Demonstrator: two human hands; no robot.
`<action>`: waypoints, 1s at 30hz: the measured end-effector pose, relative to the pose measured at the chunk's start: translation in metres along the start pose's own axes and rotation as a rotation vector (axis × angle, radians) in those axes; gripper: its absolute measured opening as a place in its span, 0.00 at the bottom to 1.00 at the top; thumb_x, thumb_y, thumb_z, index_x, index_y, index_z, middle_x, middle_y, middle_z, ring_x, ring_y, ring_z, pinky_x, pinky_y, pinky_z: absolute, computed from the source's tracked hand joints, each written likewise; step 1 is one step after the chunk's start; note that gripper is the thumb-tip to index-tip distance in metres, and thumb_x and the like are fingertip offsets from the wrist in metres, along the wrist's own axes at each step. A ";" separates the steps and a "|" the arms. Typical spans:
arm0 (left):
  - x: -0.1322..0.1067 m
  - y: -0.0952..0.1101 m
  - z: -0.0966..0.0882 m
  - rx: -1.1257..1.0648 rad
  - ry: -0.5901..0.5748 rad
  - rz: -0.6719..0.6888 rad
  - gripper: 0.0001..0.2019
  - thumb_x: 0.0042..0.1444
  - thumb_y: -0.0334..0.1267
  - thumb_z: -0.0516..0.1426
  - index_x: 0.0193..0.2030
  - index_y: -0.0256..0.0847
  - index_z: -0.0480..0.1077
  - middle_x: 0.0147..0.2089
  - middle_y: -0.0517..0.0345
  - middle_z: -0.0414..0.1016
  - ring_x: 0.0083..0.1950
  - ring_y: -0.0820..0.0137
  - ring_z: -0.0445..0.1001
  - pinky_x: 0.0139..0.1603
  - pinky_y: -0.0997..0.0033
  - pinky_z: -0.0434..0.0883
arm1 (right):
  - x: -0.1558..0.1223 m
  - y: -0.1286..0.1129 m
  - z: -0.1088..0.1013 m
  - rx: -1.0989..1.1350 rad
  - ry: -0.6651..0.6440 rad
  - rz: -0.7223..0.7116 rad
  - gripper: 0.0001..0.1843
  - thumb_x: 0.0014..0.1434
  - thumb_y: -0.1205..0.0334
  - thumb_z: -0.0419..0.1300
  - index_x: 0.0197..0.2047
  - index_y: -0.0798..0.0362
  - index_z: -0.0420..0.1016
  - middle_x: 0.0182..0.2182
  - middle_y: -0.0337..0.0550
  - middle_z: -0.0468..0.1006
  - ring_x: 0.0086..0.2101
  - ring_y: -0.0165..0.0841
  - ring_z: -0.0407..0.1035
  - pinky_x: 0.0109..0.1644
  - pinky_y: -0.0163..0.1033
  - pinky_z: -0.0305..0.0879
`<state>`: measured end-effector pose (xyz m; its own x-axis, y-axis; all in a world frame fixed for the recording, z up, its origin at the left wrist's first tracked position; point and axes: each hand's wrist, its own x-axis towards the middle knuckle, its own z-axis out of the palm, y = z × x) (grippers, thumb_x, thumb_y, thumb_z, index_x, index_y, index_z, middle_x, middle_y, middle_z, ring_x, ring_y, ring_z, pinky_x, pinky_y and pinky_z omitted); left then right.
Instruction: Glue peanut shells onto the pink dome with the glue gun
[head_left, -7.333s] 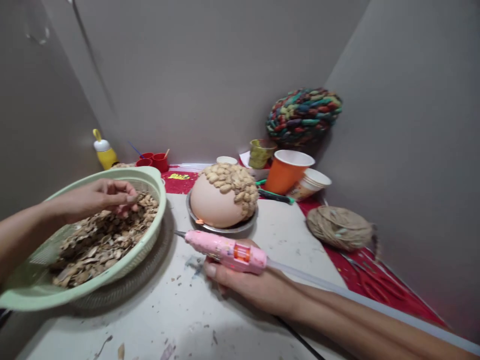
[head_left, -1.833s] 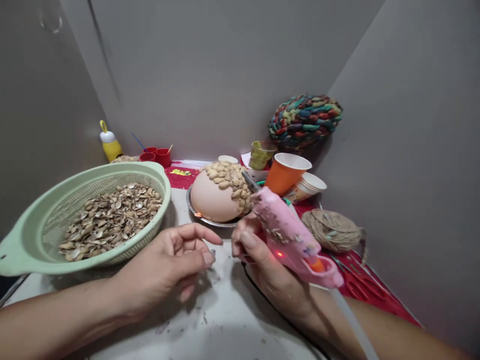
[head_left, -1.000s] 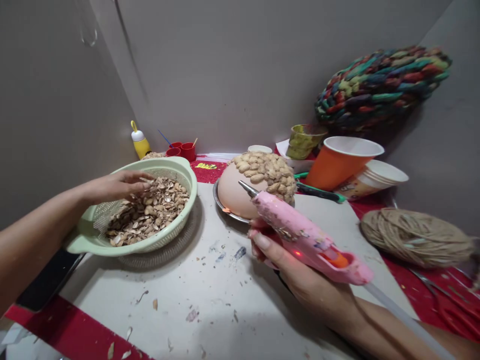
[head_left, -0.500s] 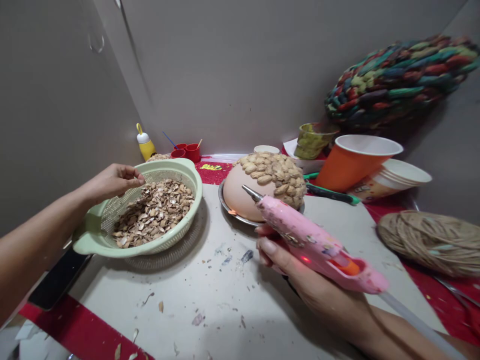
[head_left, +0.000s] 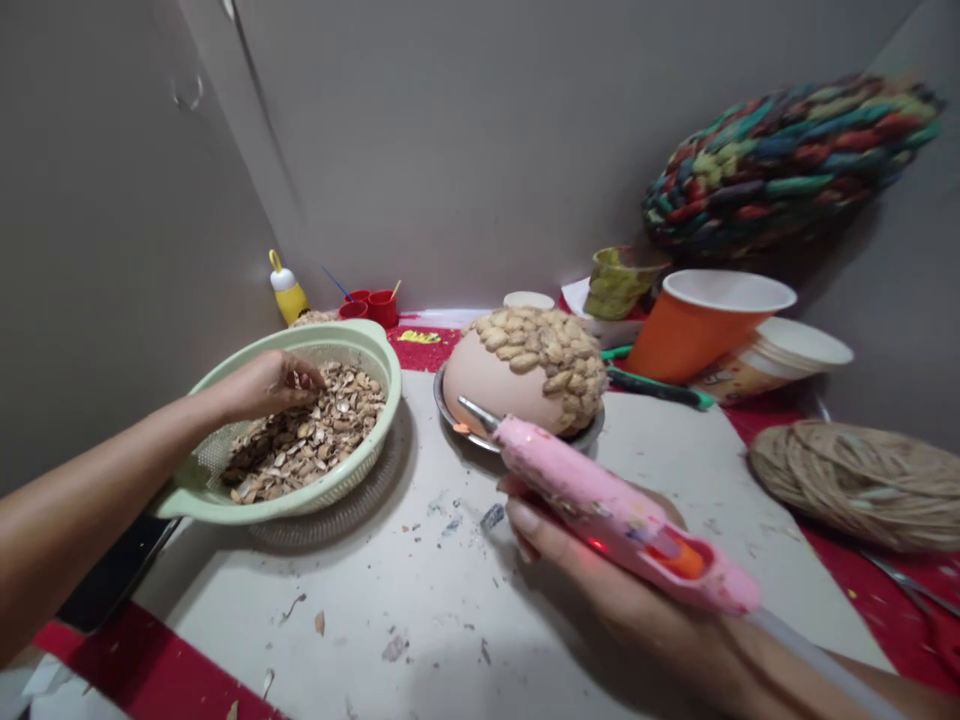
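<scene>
My left hand [head_left: 266, 385] reaches into a pale green colander [head_left: 373, 350] full of nut shells [head_left: 315, 440], fingers curled down among the shells. My right hand [head_left: 600, 580] grips a pink glue gun [head_left: 615, 505], its metal tip aimed at a peach-coloured dome [head_left: 487, 375] partly covered with peanut shells [head_left: 551, 350]. The dome sits on a metal plate [head_left: 450, 415]. What the left fingers pinch is hidden.
An orange cup [head_left: 701, 325] and stacked paper cups [head_left: 772, 360] stand at the right, with a twine ball [head_left: 855, 485] near them. A multicoloured braided coil [head_left: 780, 165] leans on the wall. A yellow bottle [head_left: 287, 293] and red cups [head_left: 373, 307] stand at the back.
My left hand has moved right and down from the colander's rim into the shells. The glue gun has dropped a little lower.
</scene>
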<state>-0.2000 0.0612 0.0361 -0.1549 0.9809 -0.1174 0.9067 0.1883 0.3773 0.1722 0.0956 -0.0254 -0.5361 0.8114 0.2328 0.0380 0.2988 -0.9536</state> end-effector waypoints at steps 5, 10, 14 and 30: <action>-0.002 -0.006 -0.001 -0.056 0.032 -0.011 0.15 0.48 0.51 0.62 0.34 0.42 0.78 0.31 0.57 0.81 0.34 0.64 0.75 0.35 0.70 0.70 | 0.002 -0.003 0.000 -0.021 -0.020 -0.100 0.06 0.57 0.54 0.65 0.34 0.46 0.78 0.23 0.41 0.77 0.22 0.36 0.70 0.24 0.39 0.69; -0.004 -0.005 -0.008 -0.206 0.066 -0.062 0.14 0.45 0.49 0.64 0.32 0.40 0.75 0.28 0.59 0.78 0.31 0.67 0.74 0.35 0.70 0.71 | 0.000 0.000 0.001 -0.052 -0.027 -0.056 0.09 0.58 0.54 0.64 0.31 0.49 0.76 0.22 0.40 0.76 0.22 0.34 0.70 0.24 0.37 0.69; -0.005 -0.002 -0.013 -0.375 0.097 -0.138 0.18 0.42 0.46 0.67 0.39 0.39 0.78 0.26 0.59 0.77 0.28 0.69 0.72 0.35 0.68 0.72 | 0.002 -0.002 0.001 -0.070 -0.030 -0.059 0.08 0.57 0.53 0.65 0.33 0.49 0.78 0.24 0.42 0.79 0.23 0.35 0.71 0.26 0.38 0.71; 0.006 -0.019 -0.018 -0.116 0.199 -0.291 0.17 0.46 0.50 0.62 0.35 0.38 0.79 0.32 0.51 0.83 0.34 0.63 0.80 0.35 0.68 0.73 | 0.003 0.000 0.001 -0.153 -0.076 -0.097 0.10 0.58 0.57 0.61 0.26 0.49 0.73 0.20 0.39 0.76 0.21 0.33 0.70 0.23 0.35 0.70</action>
<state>-0.2250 0.0647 0.0445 -0.4828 0.8738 -0.0587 0.7648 0.4533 0.4578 0.1699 0.0978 -0.0245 -0.6055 0.7364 0.3018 0.1074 0.4514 -0.8858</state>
